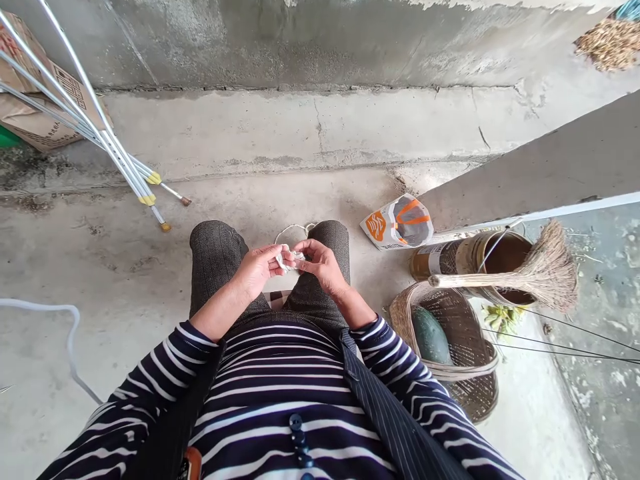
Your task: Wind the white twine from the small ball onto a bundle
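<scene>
1. Sitting with knees apart, a person in a navy-and-white striped top (270,400) holds a small bunch of white cord (283,261) in both bare hands, as the head camera's view looks down on the scene.

2. The left hand (257,268) has its fingers curled together and clamped on the cord, the white strands showing at their tips.

3. The right hand (321,263) meets it from the other side, thumb and forefinger on the cord; whether those two tips touch each other cannot be told.

4. The cord sits between the two hands, above the lap, and a thin loop (295,225) arcs beyond the fingers between the knees of the dark trousers (215,260).

5. To the right, an orange-marked carton (377,230) stands on the concrete floor (150,267) near a brown container (445,260) with its open mouth showing; a straw broom (530,273) crosses in front of that mouth. Nearer the person, a woven basket (401,317) holds a dark green melon (431,337).

6. To the left, metal poles (113,148) with yellow fittings stand in front of a brown cardboard box (75,93), while a pale hose (40,305) bends across the floor.
</scene>
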A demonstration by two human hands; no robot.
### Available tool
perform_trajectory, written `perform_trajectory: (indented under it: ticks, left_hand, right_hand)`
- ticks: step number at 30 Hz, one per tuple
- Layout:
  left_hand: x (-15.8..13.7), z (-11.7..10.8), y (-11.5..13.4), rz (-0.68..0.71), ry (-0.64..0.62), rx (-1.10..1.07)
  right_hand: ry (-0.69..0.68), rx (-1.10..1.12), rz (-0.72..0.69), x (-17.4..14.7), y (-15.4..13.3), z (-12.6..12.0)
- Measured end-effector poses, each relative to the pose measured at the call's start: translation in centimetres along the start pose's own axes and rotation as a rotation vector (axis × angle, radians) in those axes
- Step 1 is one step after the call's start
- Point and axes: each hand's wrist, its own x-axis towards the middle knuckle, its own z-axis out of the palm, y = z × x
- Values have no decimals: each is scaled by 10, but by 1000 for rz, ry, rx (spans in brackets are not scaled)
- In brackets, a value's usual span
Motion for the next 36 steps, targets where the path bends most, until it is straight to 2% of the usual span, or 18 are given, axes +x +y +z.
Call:
perform_trajectory:
  ticks: [4,9,13,16,21,25,31,34,36]
  left_hand:
    - [3,-6,0,-3,-85,53]
    - [3,-17,11,-34,-247,182]
    - [1,-24,21,-144,-380,379]
    - [0,-27,23,-167,-413,509]
    - [-4,-29,21,-173,-375,436]
    - [-1,-32,13,-168,-318,355]
    - [20,-28,-2,101,-122,691]
    - [31,-28,4,203,-41,724]
    - [37,-32,13,203,23,693]
  right_hand:
    - [26,-10,19,0,7,4]
    - [69,-195,-39,0,3,-5]
    - [142,-367,-215,2,-13,-20]
    - [194,-528,-359,4,-25,-26]
    - [218,-665,-520,0,-37,-26]
    - [244,-734,-735,-8,-53,-24]
    - [201,-858,-1030,-20,-86,-21]
    - [187,-965,-1092,-25,-101,-24]
    - [215,-1046,-1128,-28,-111,-27]
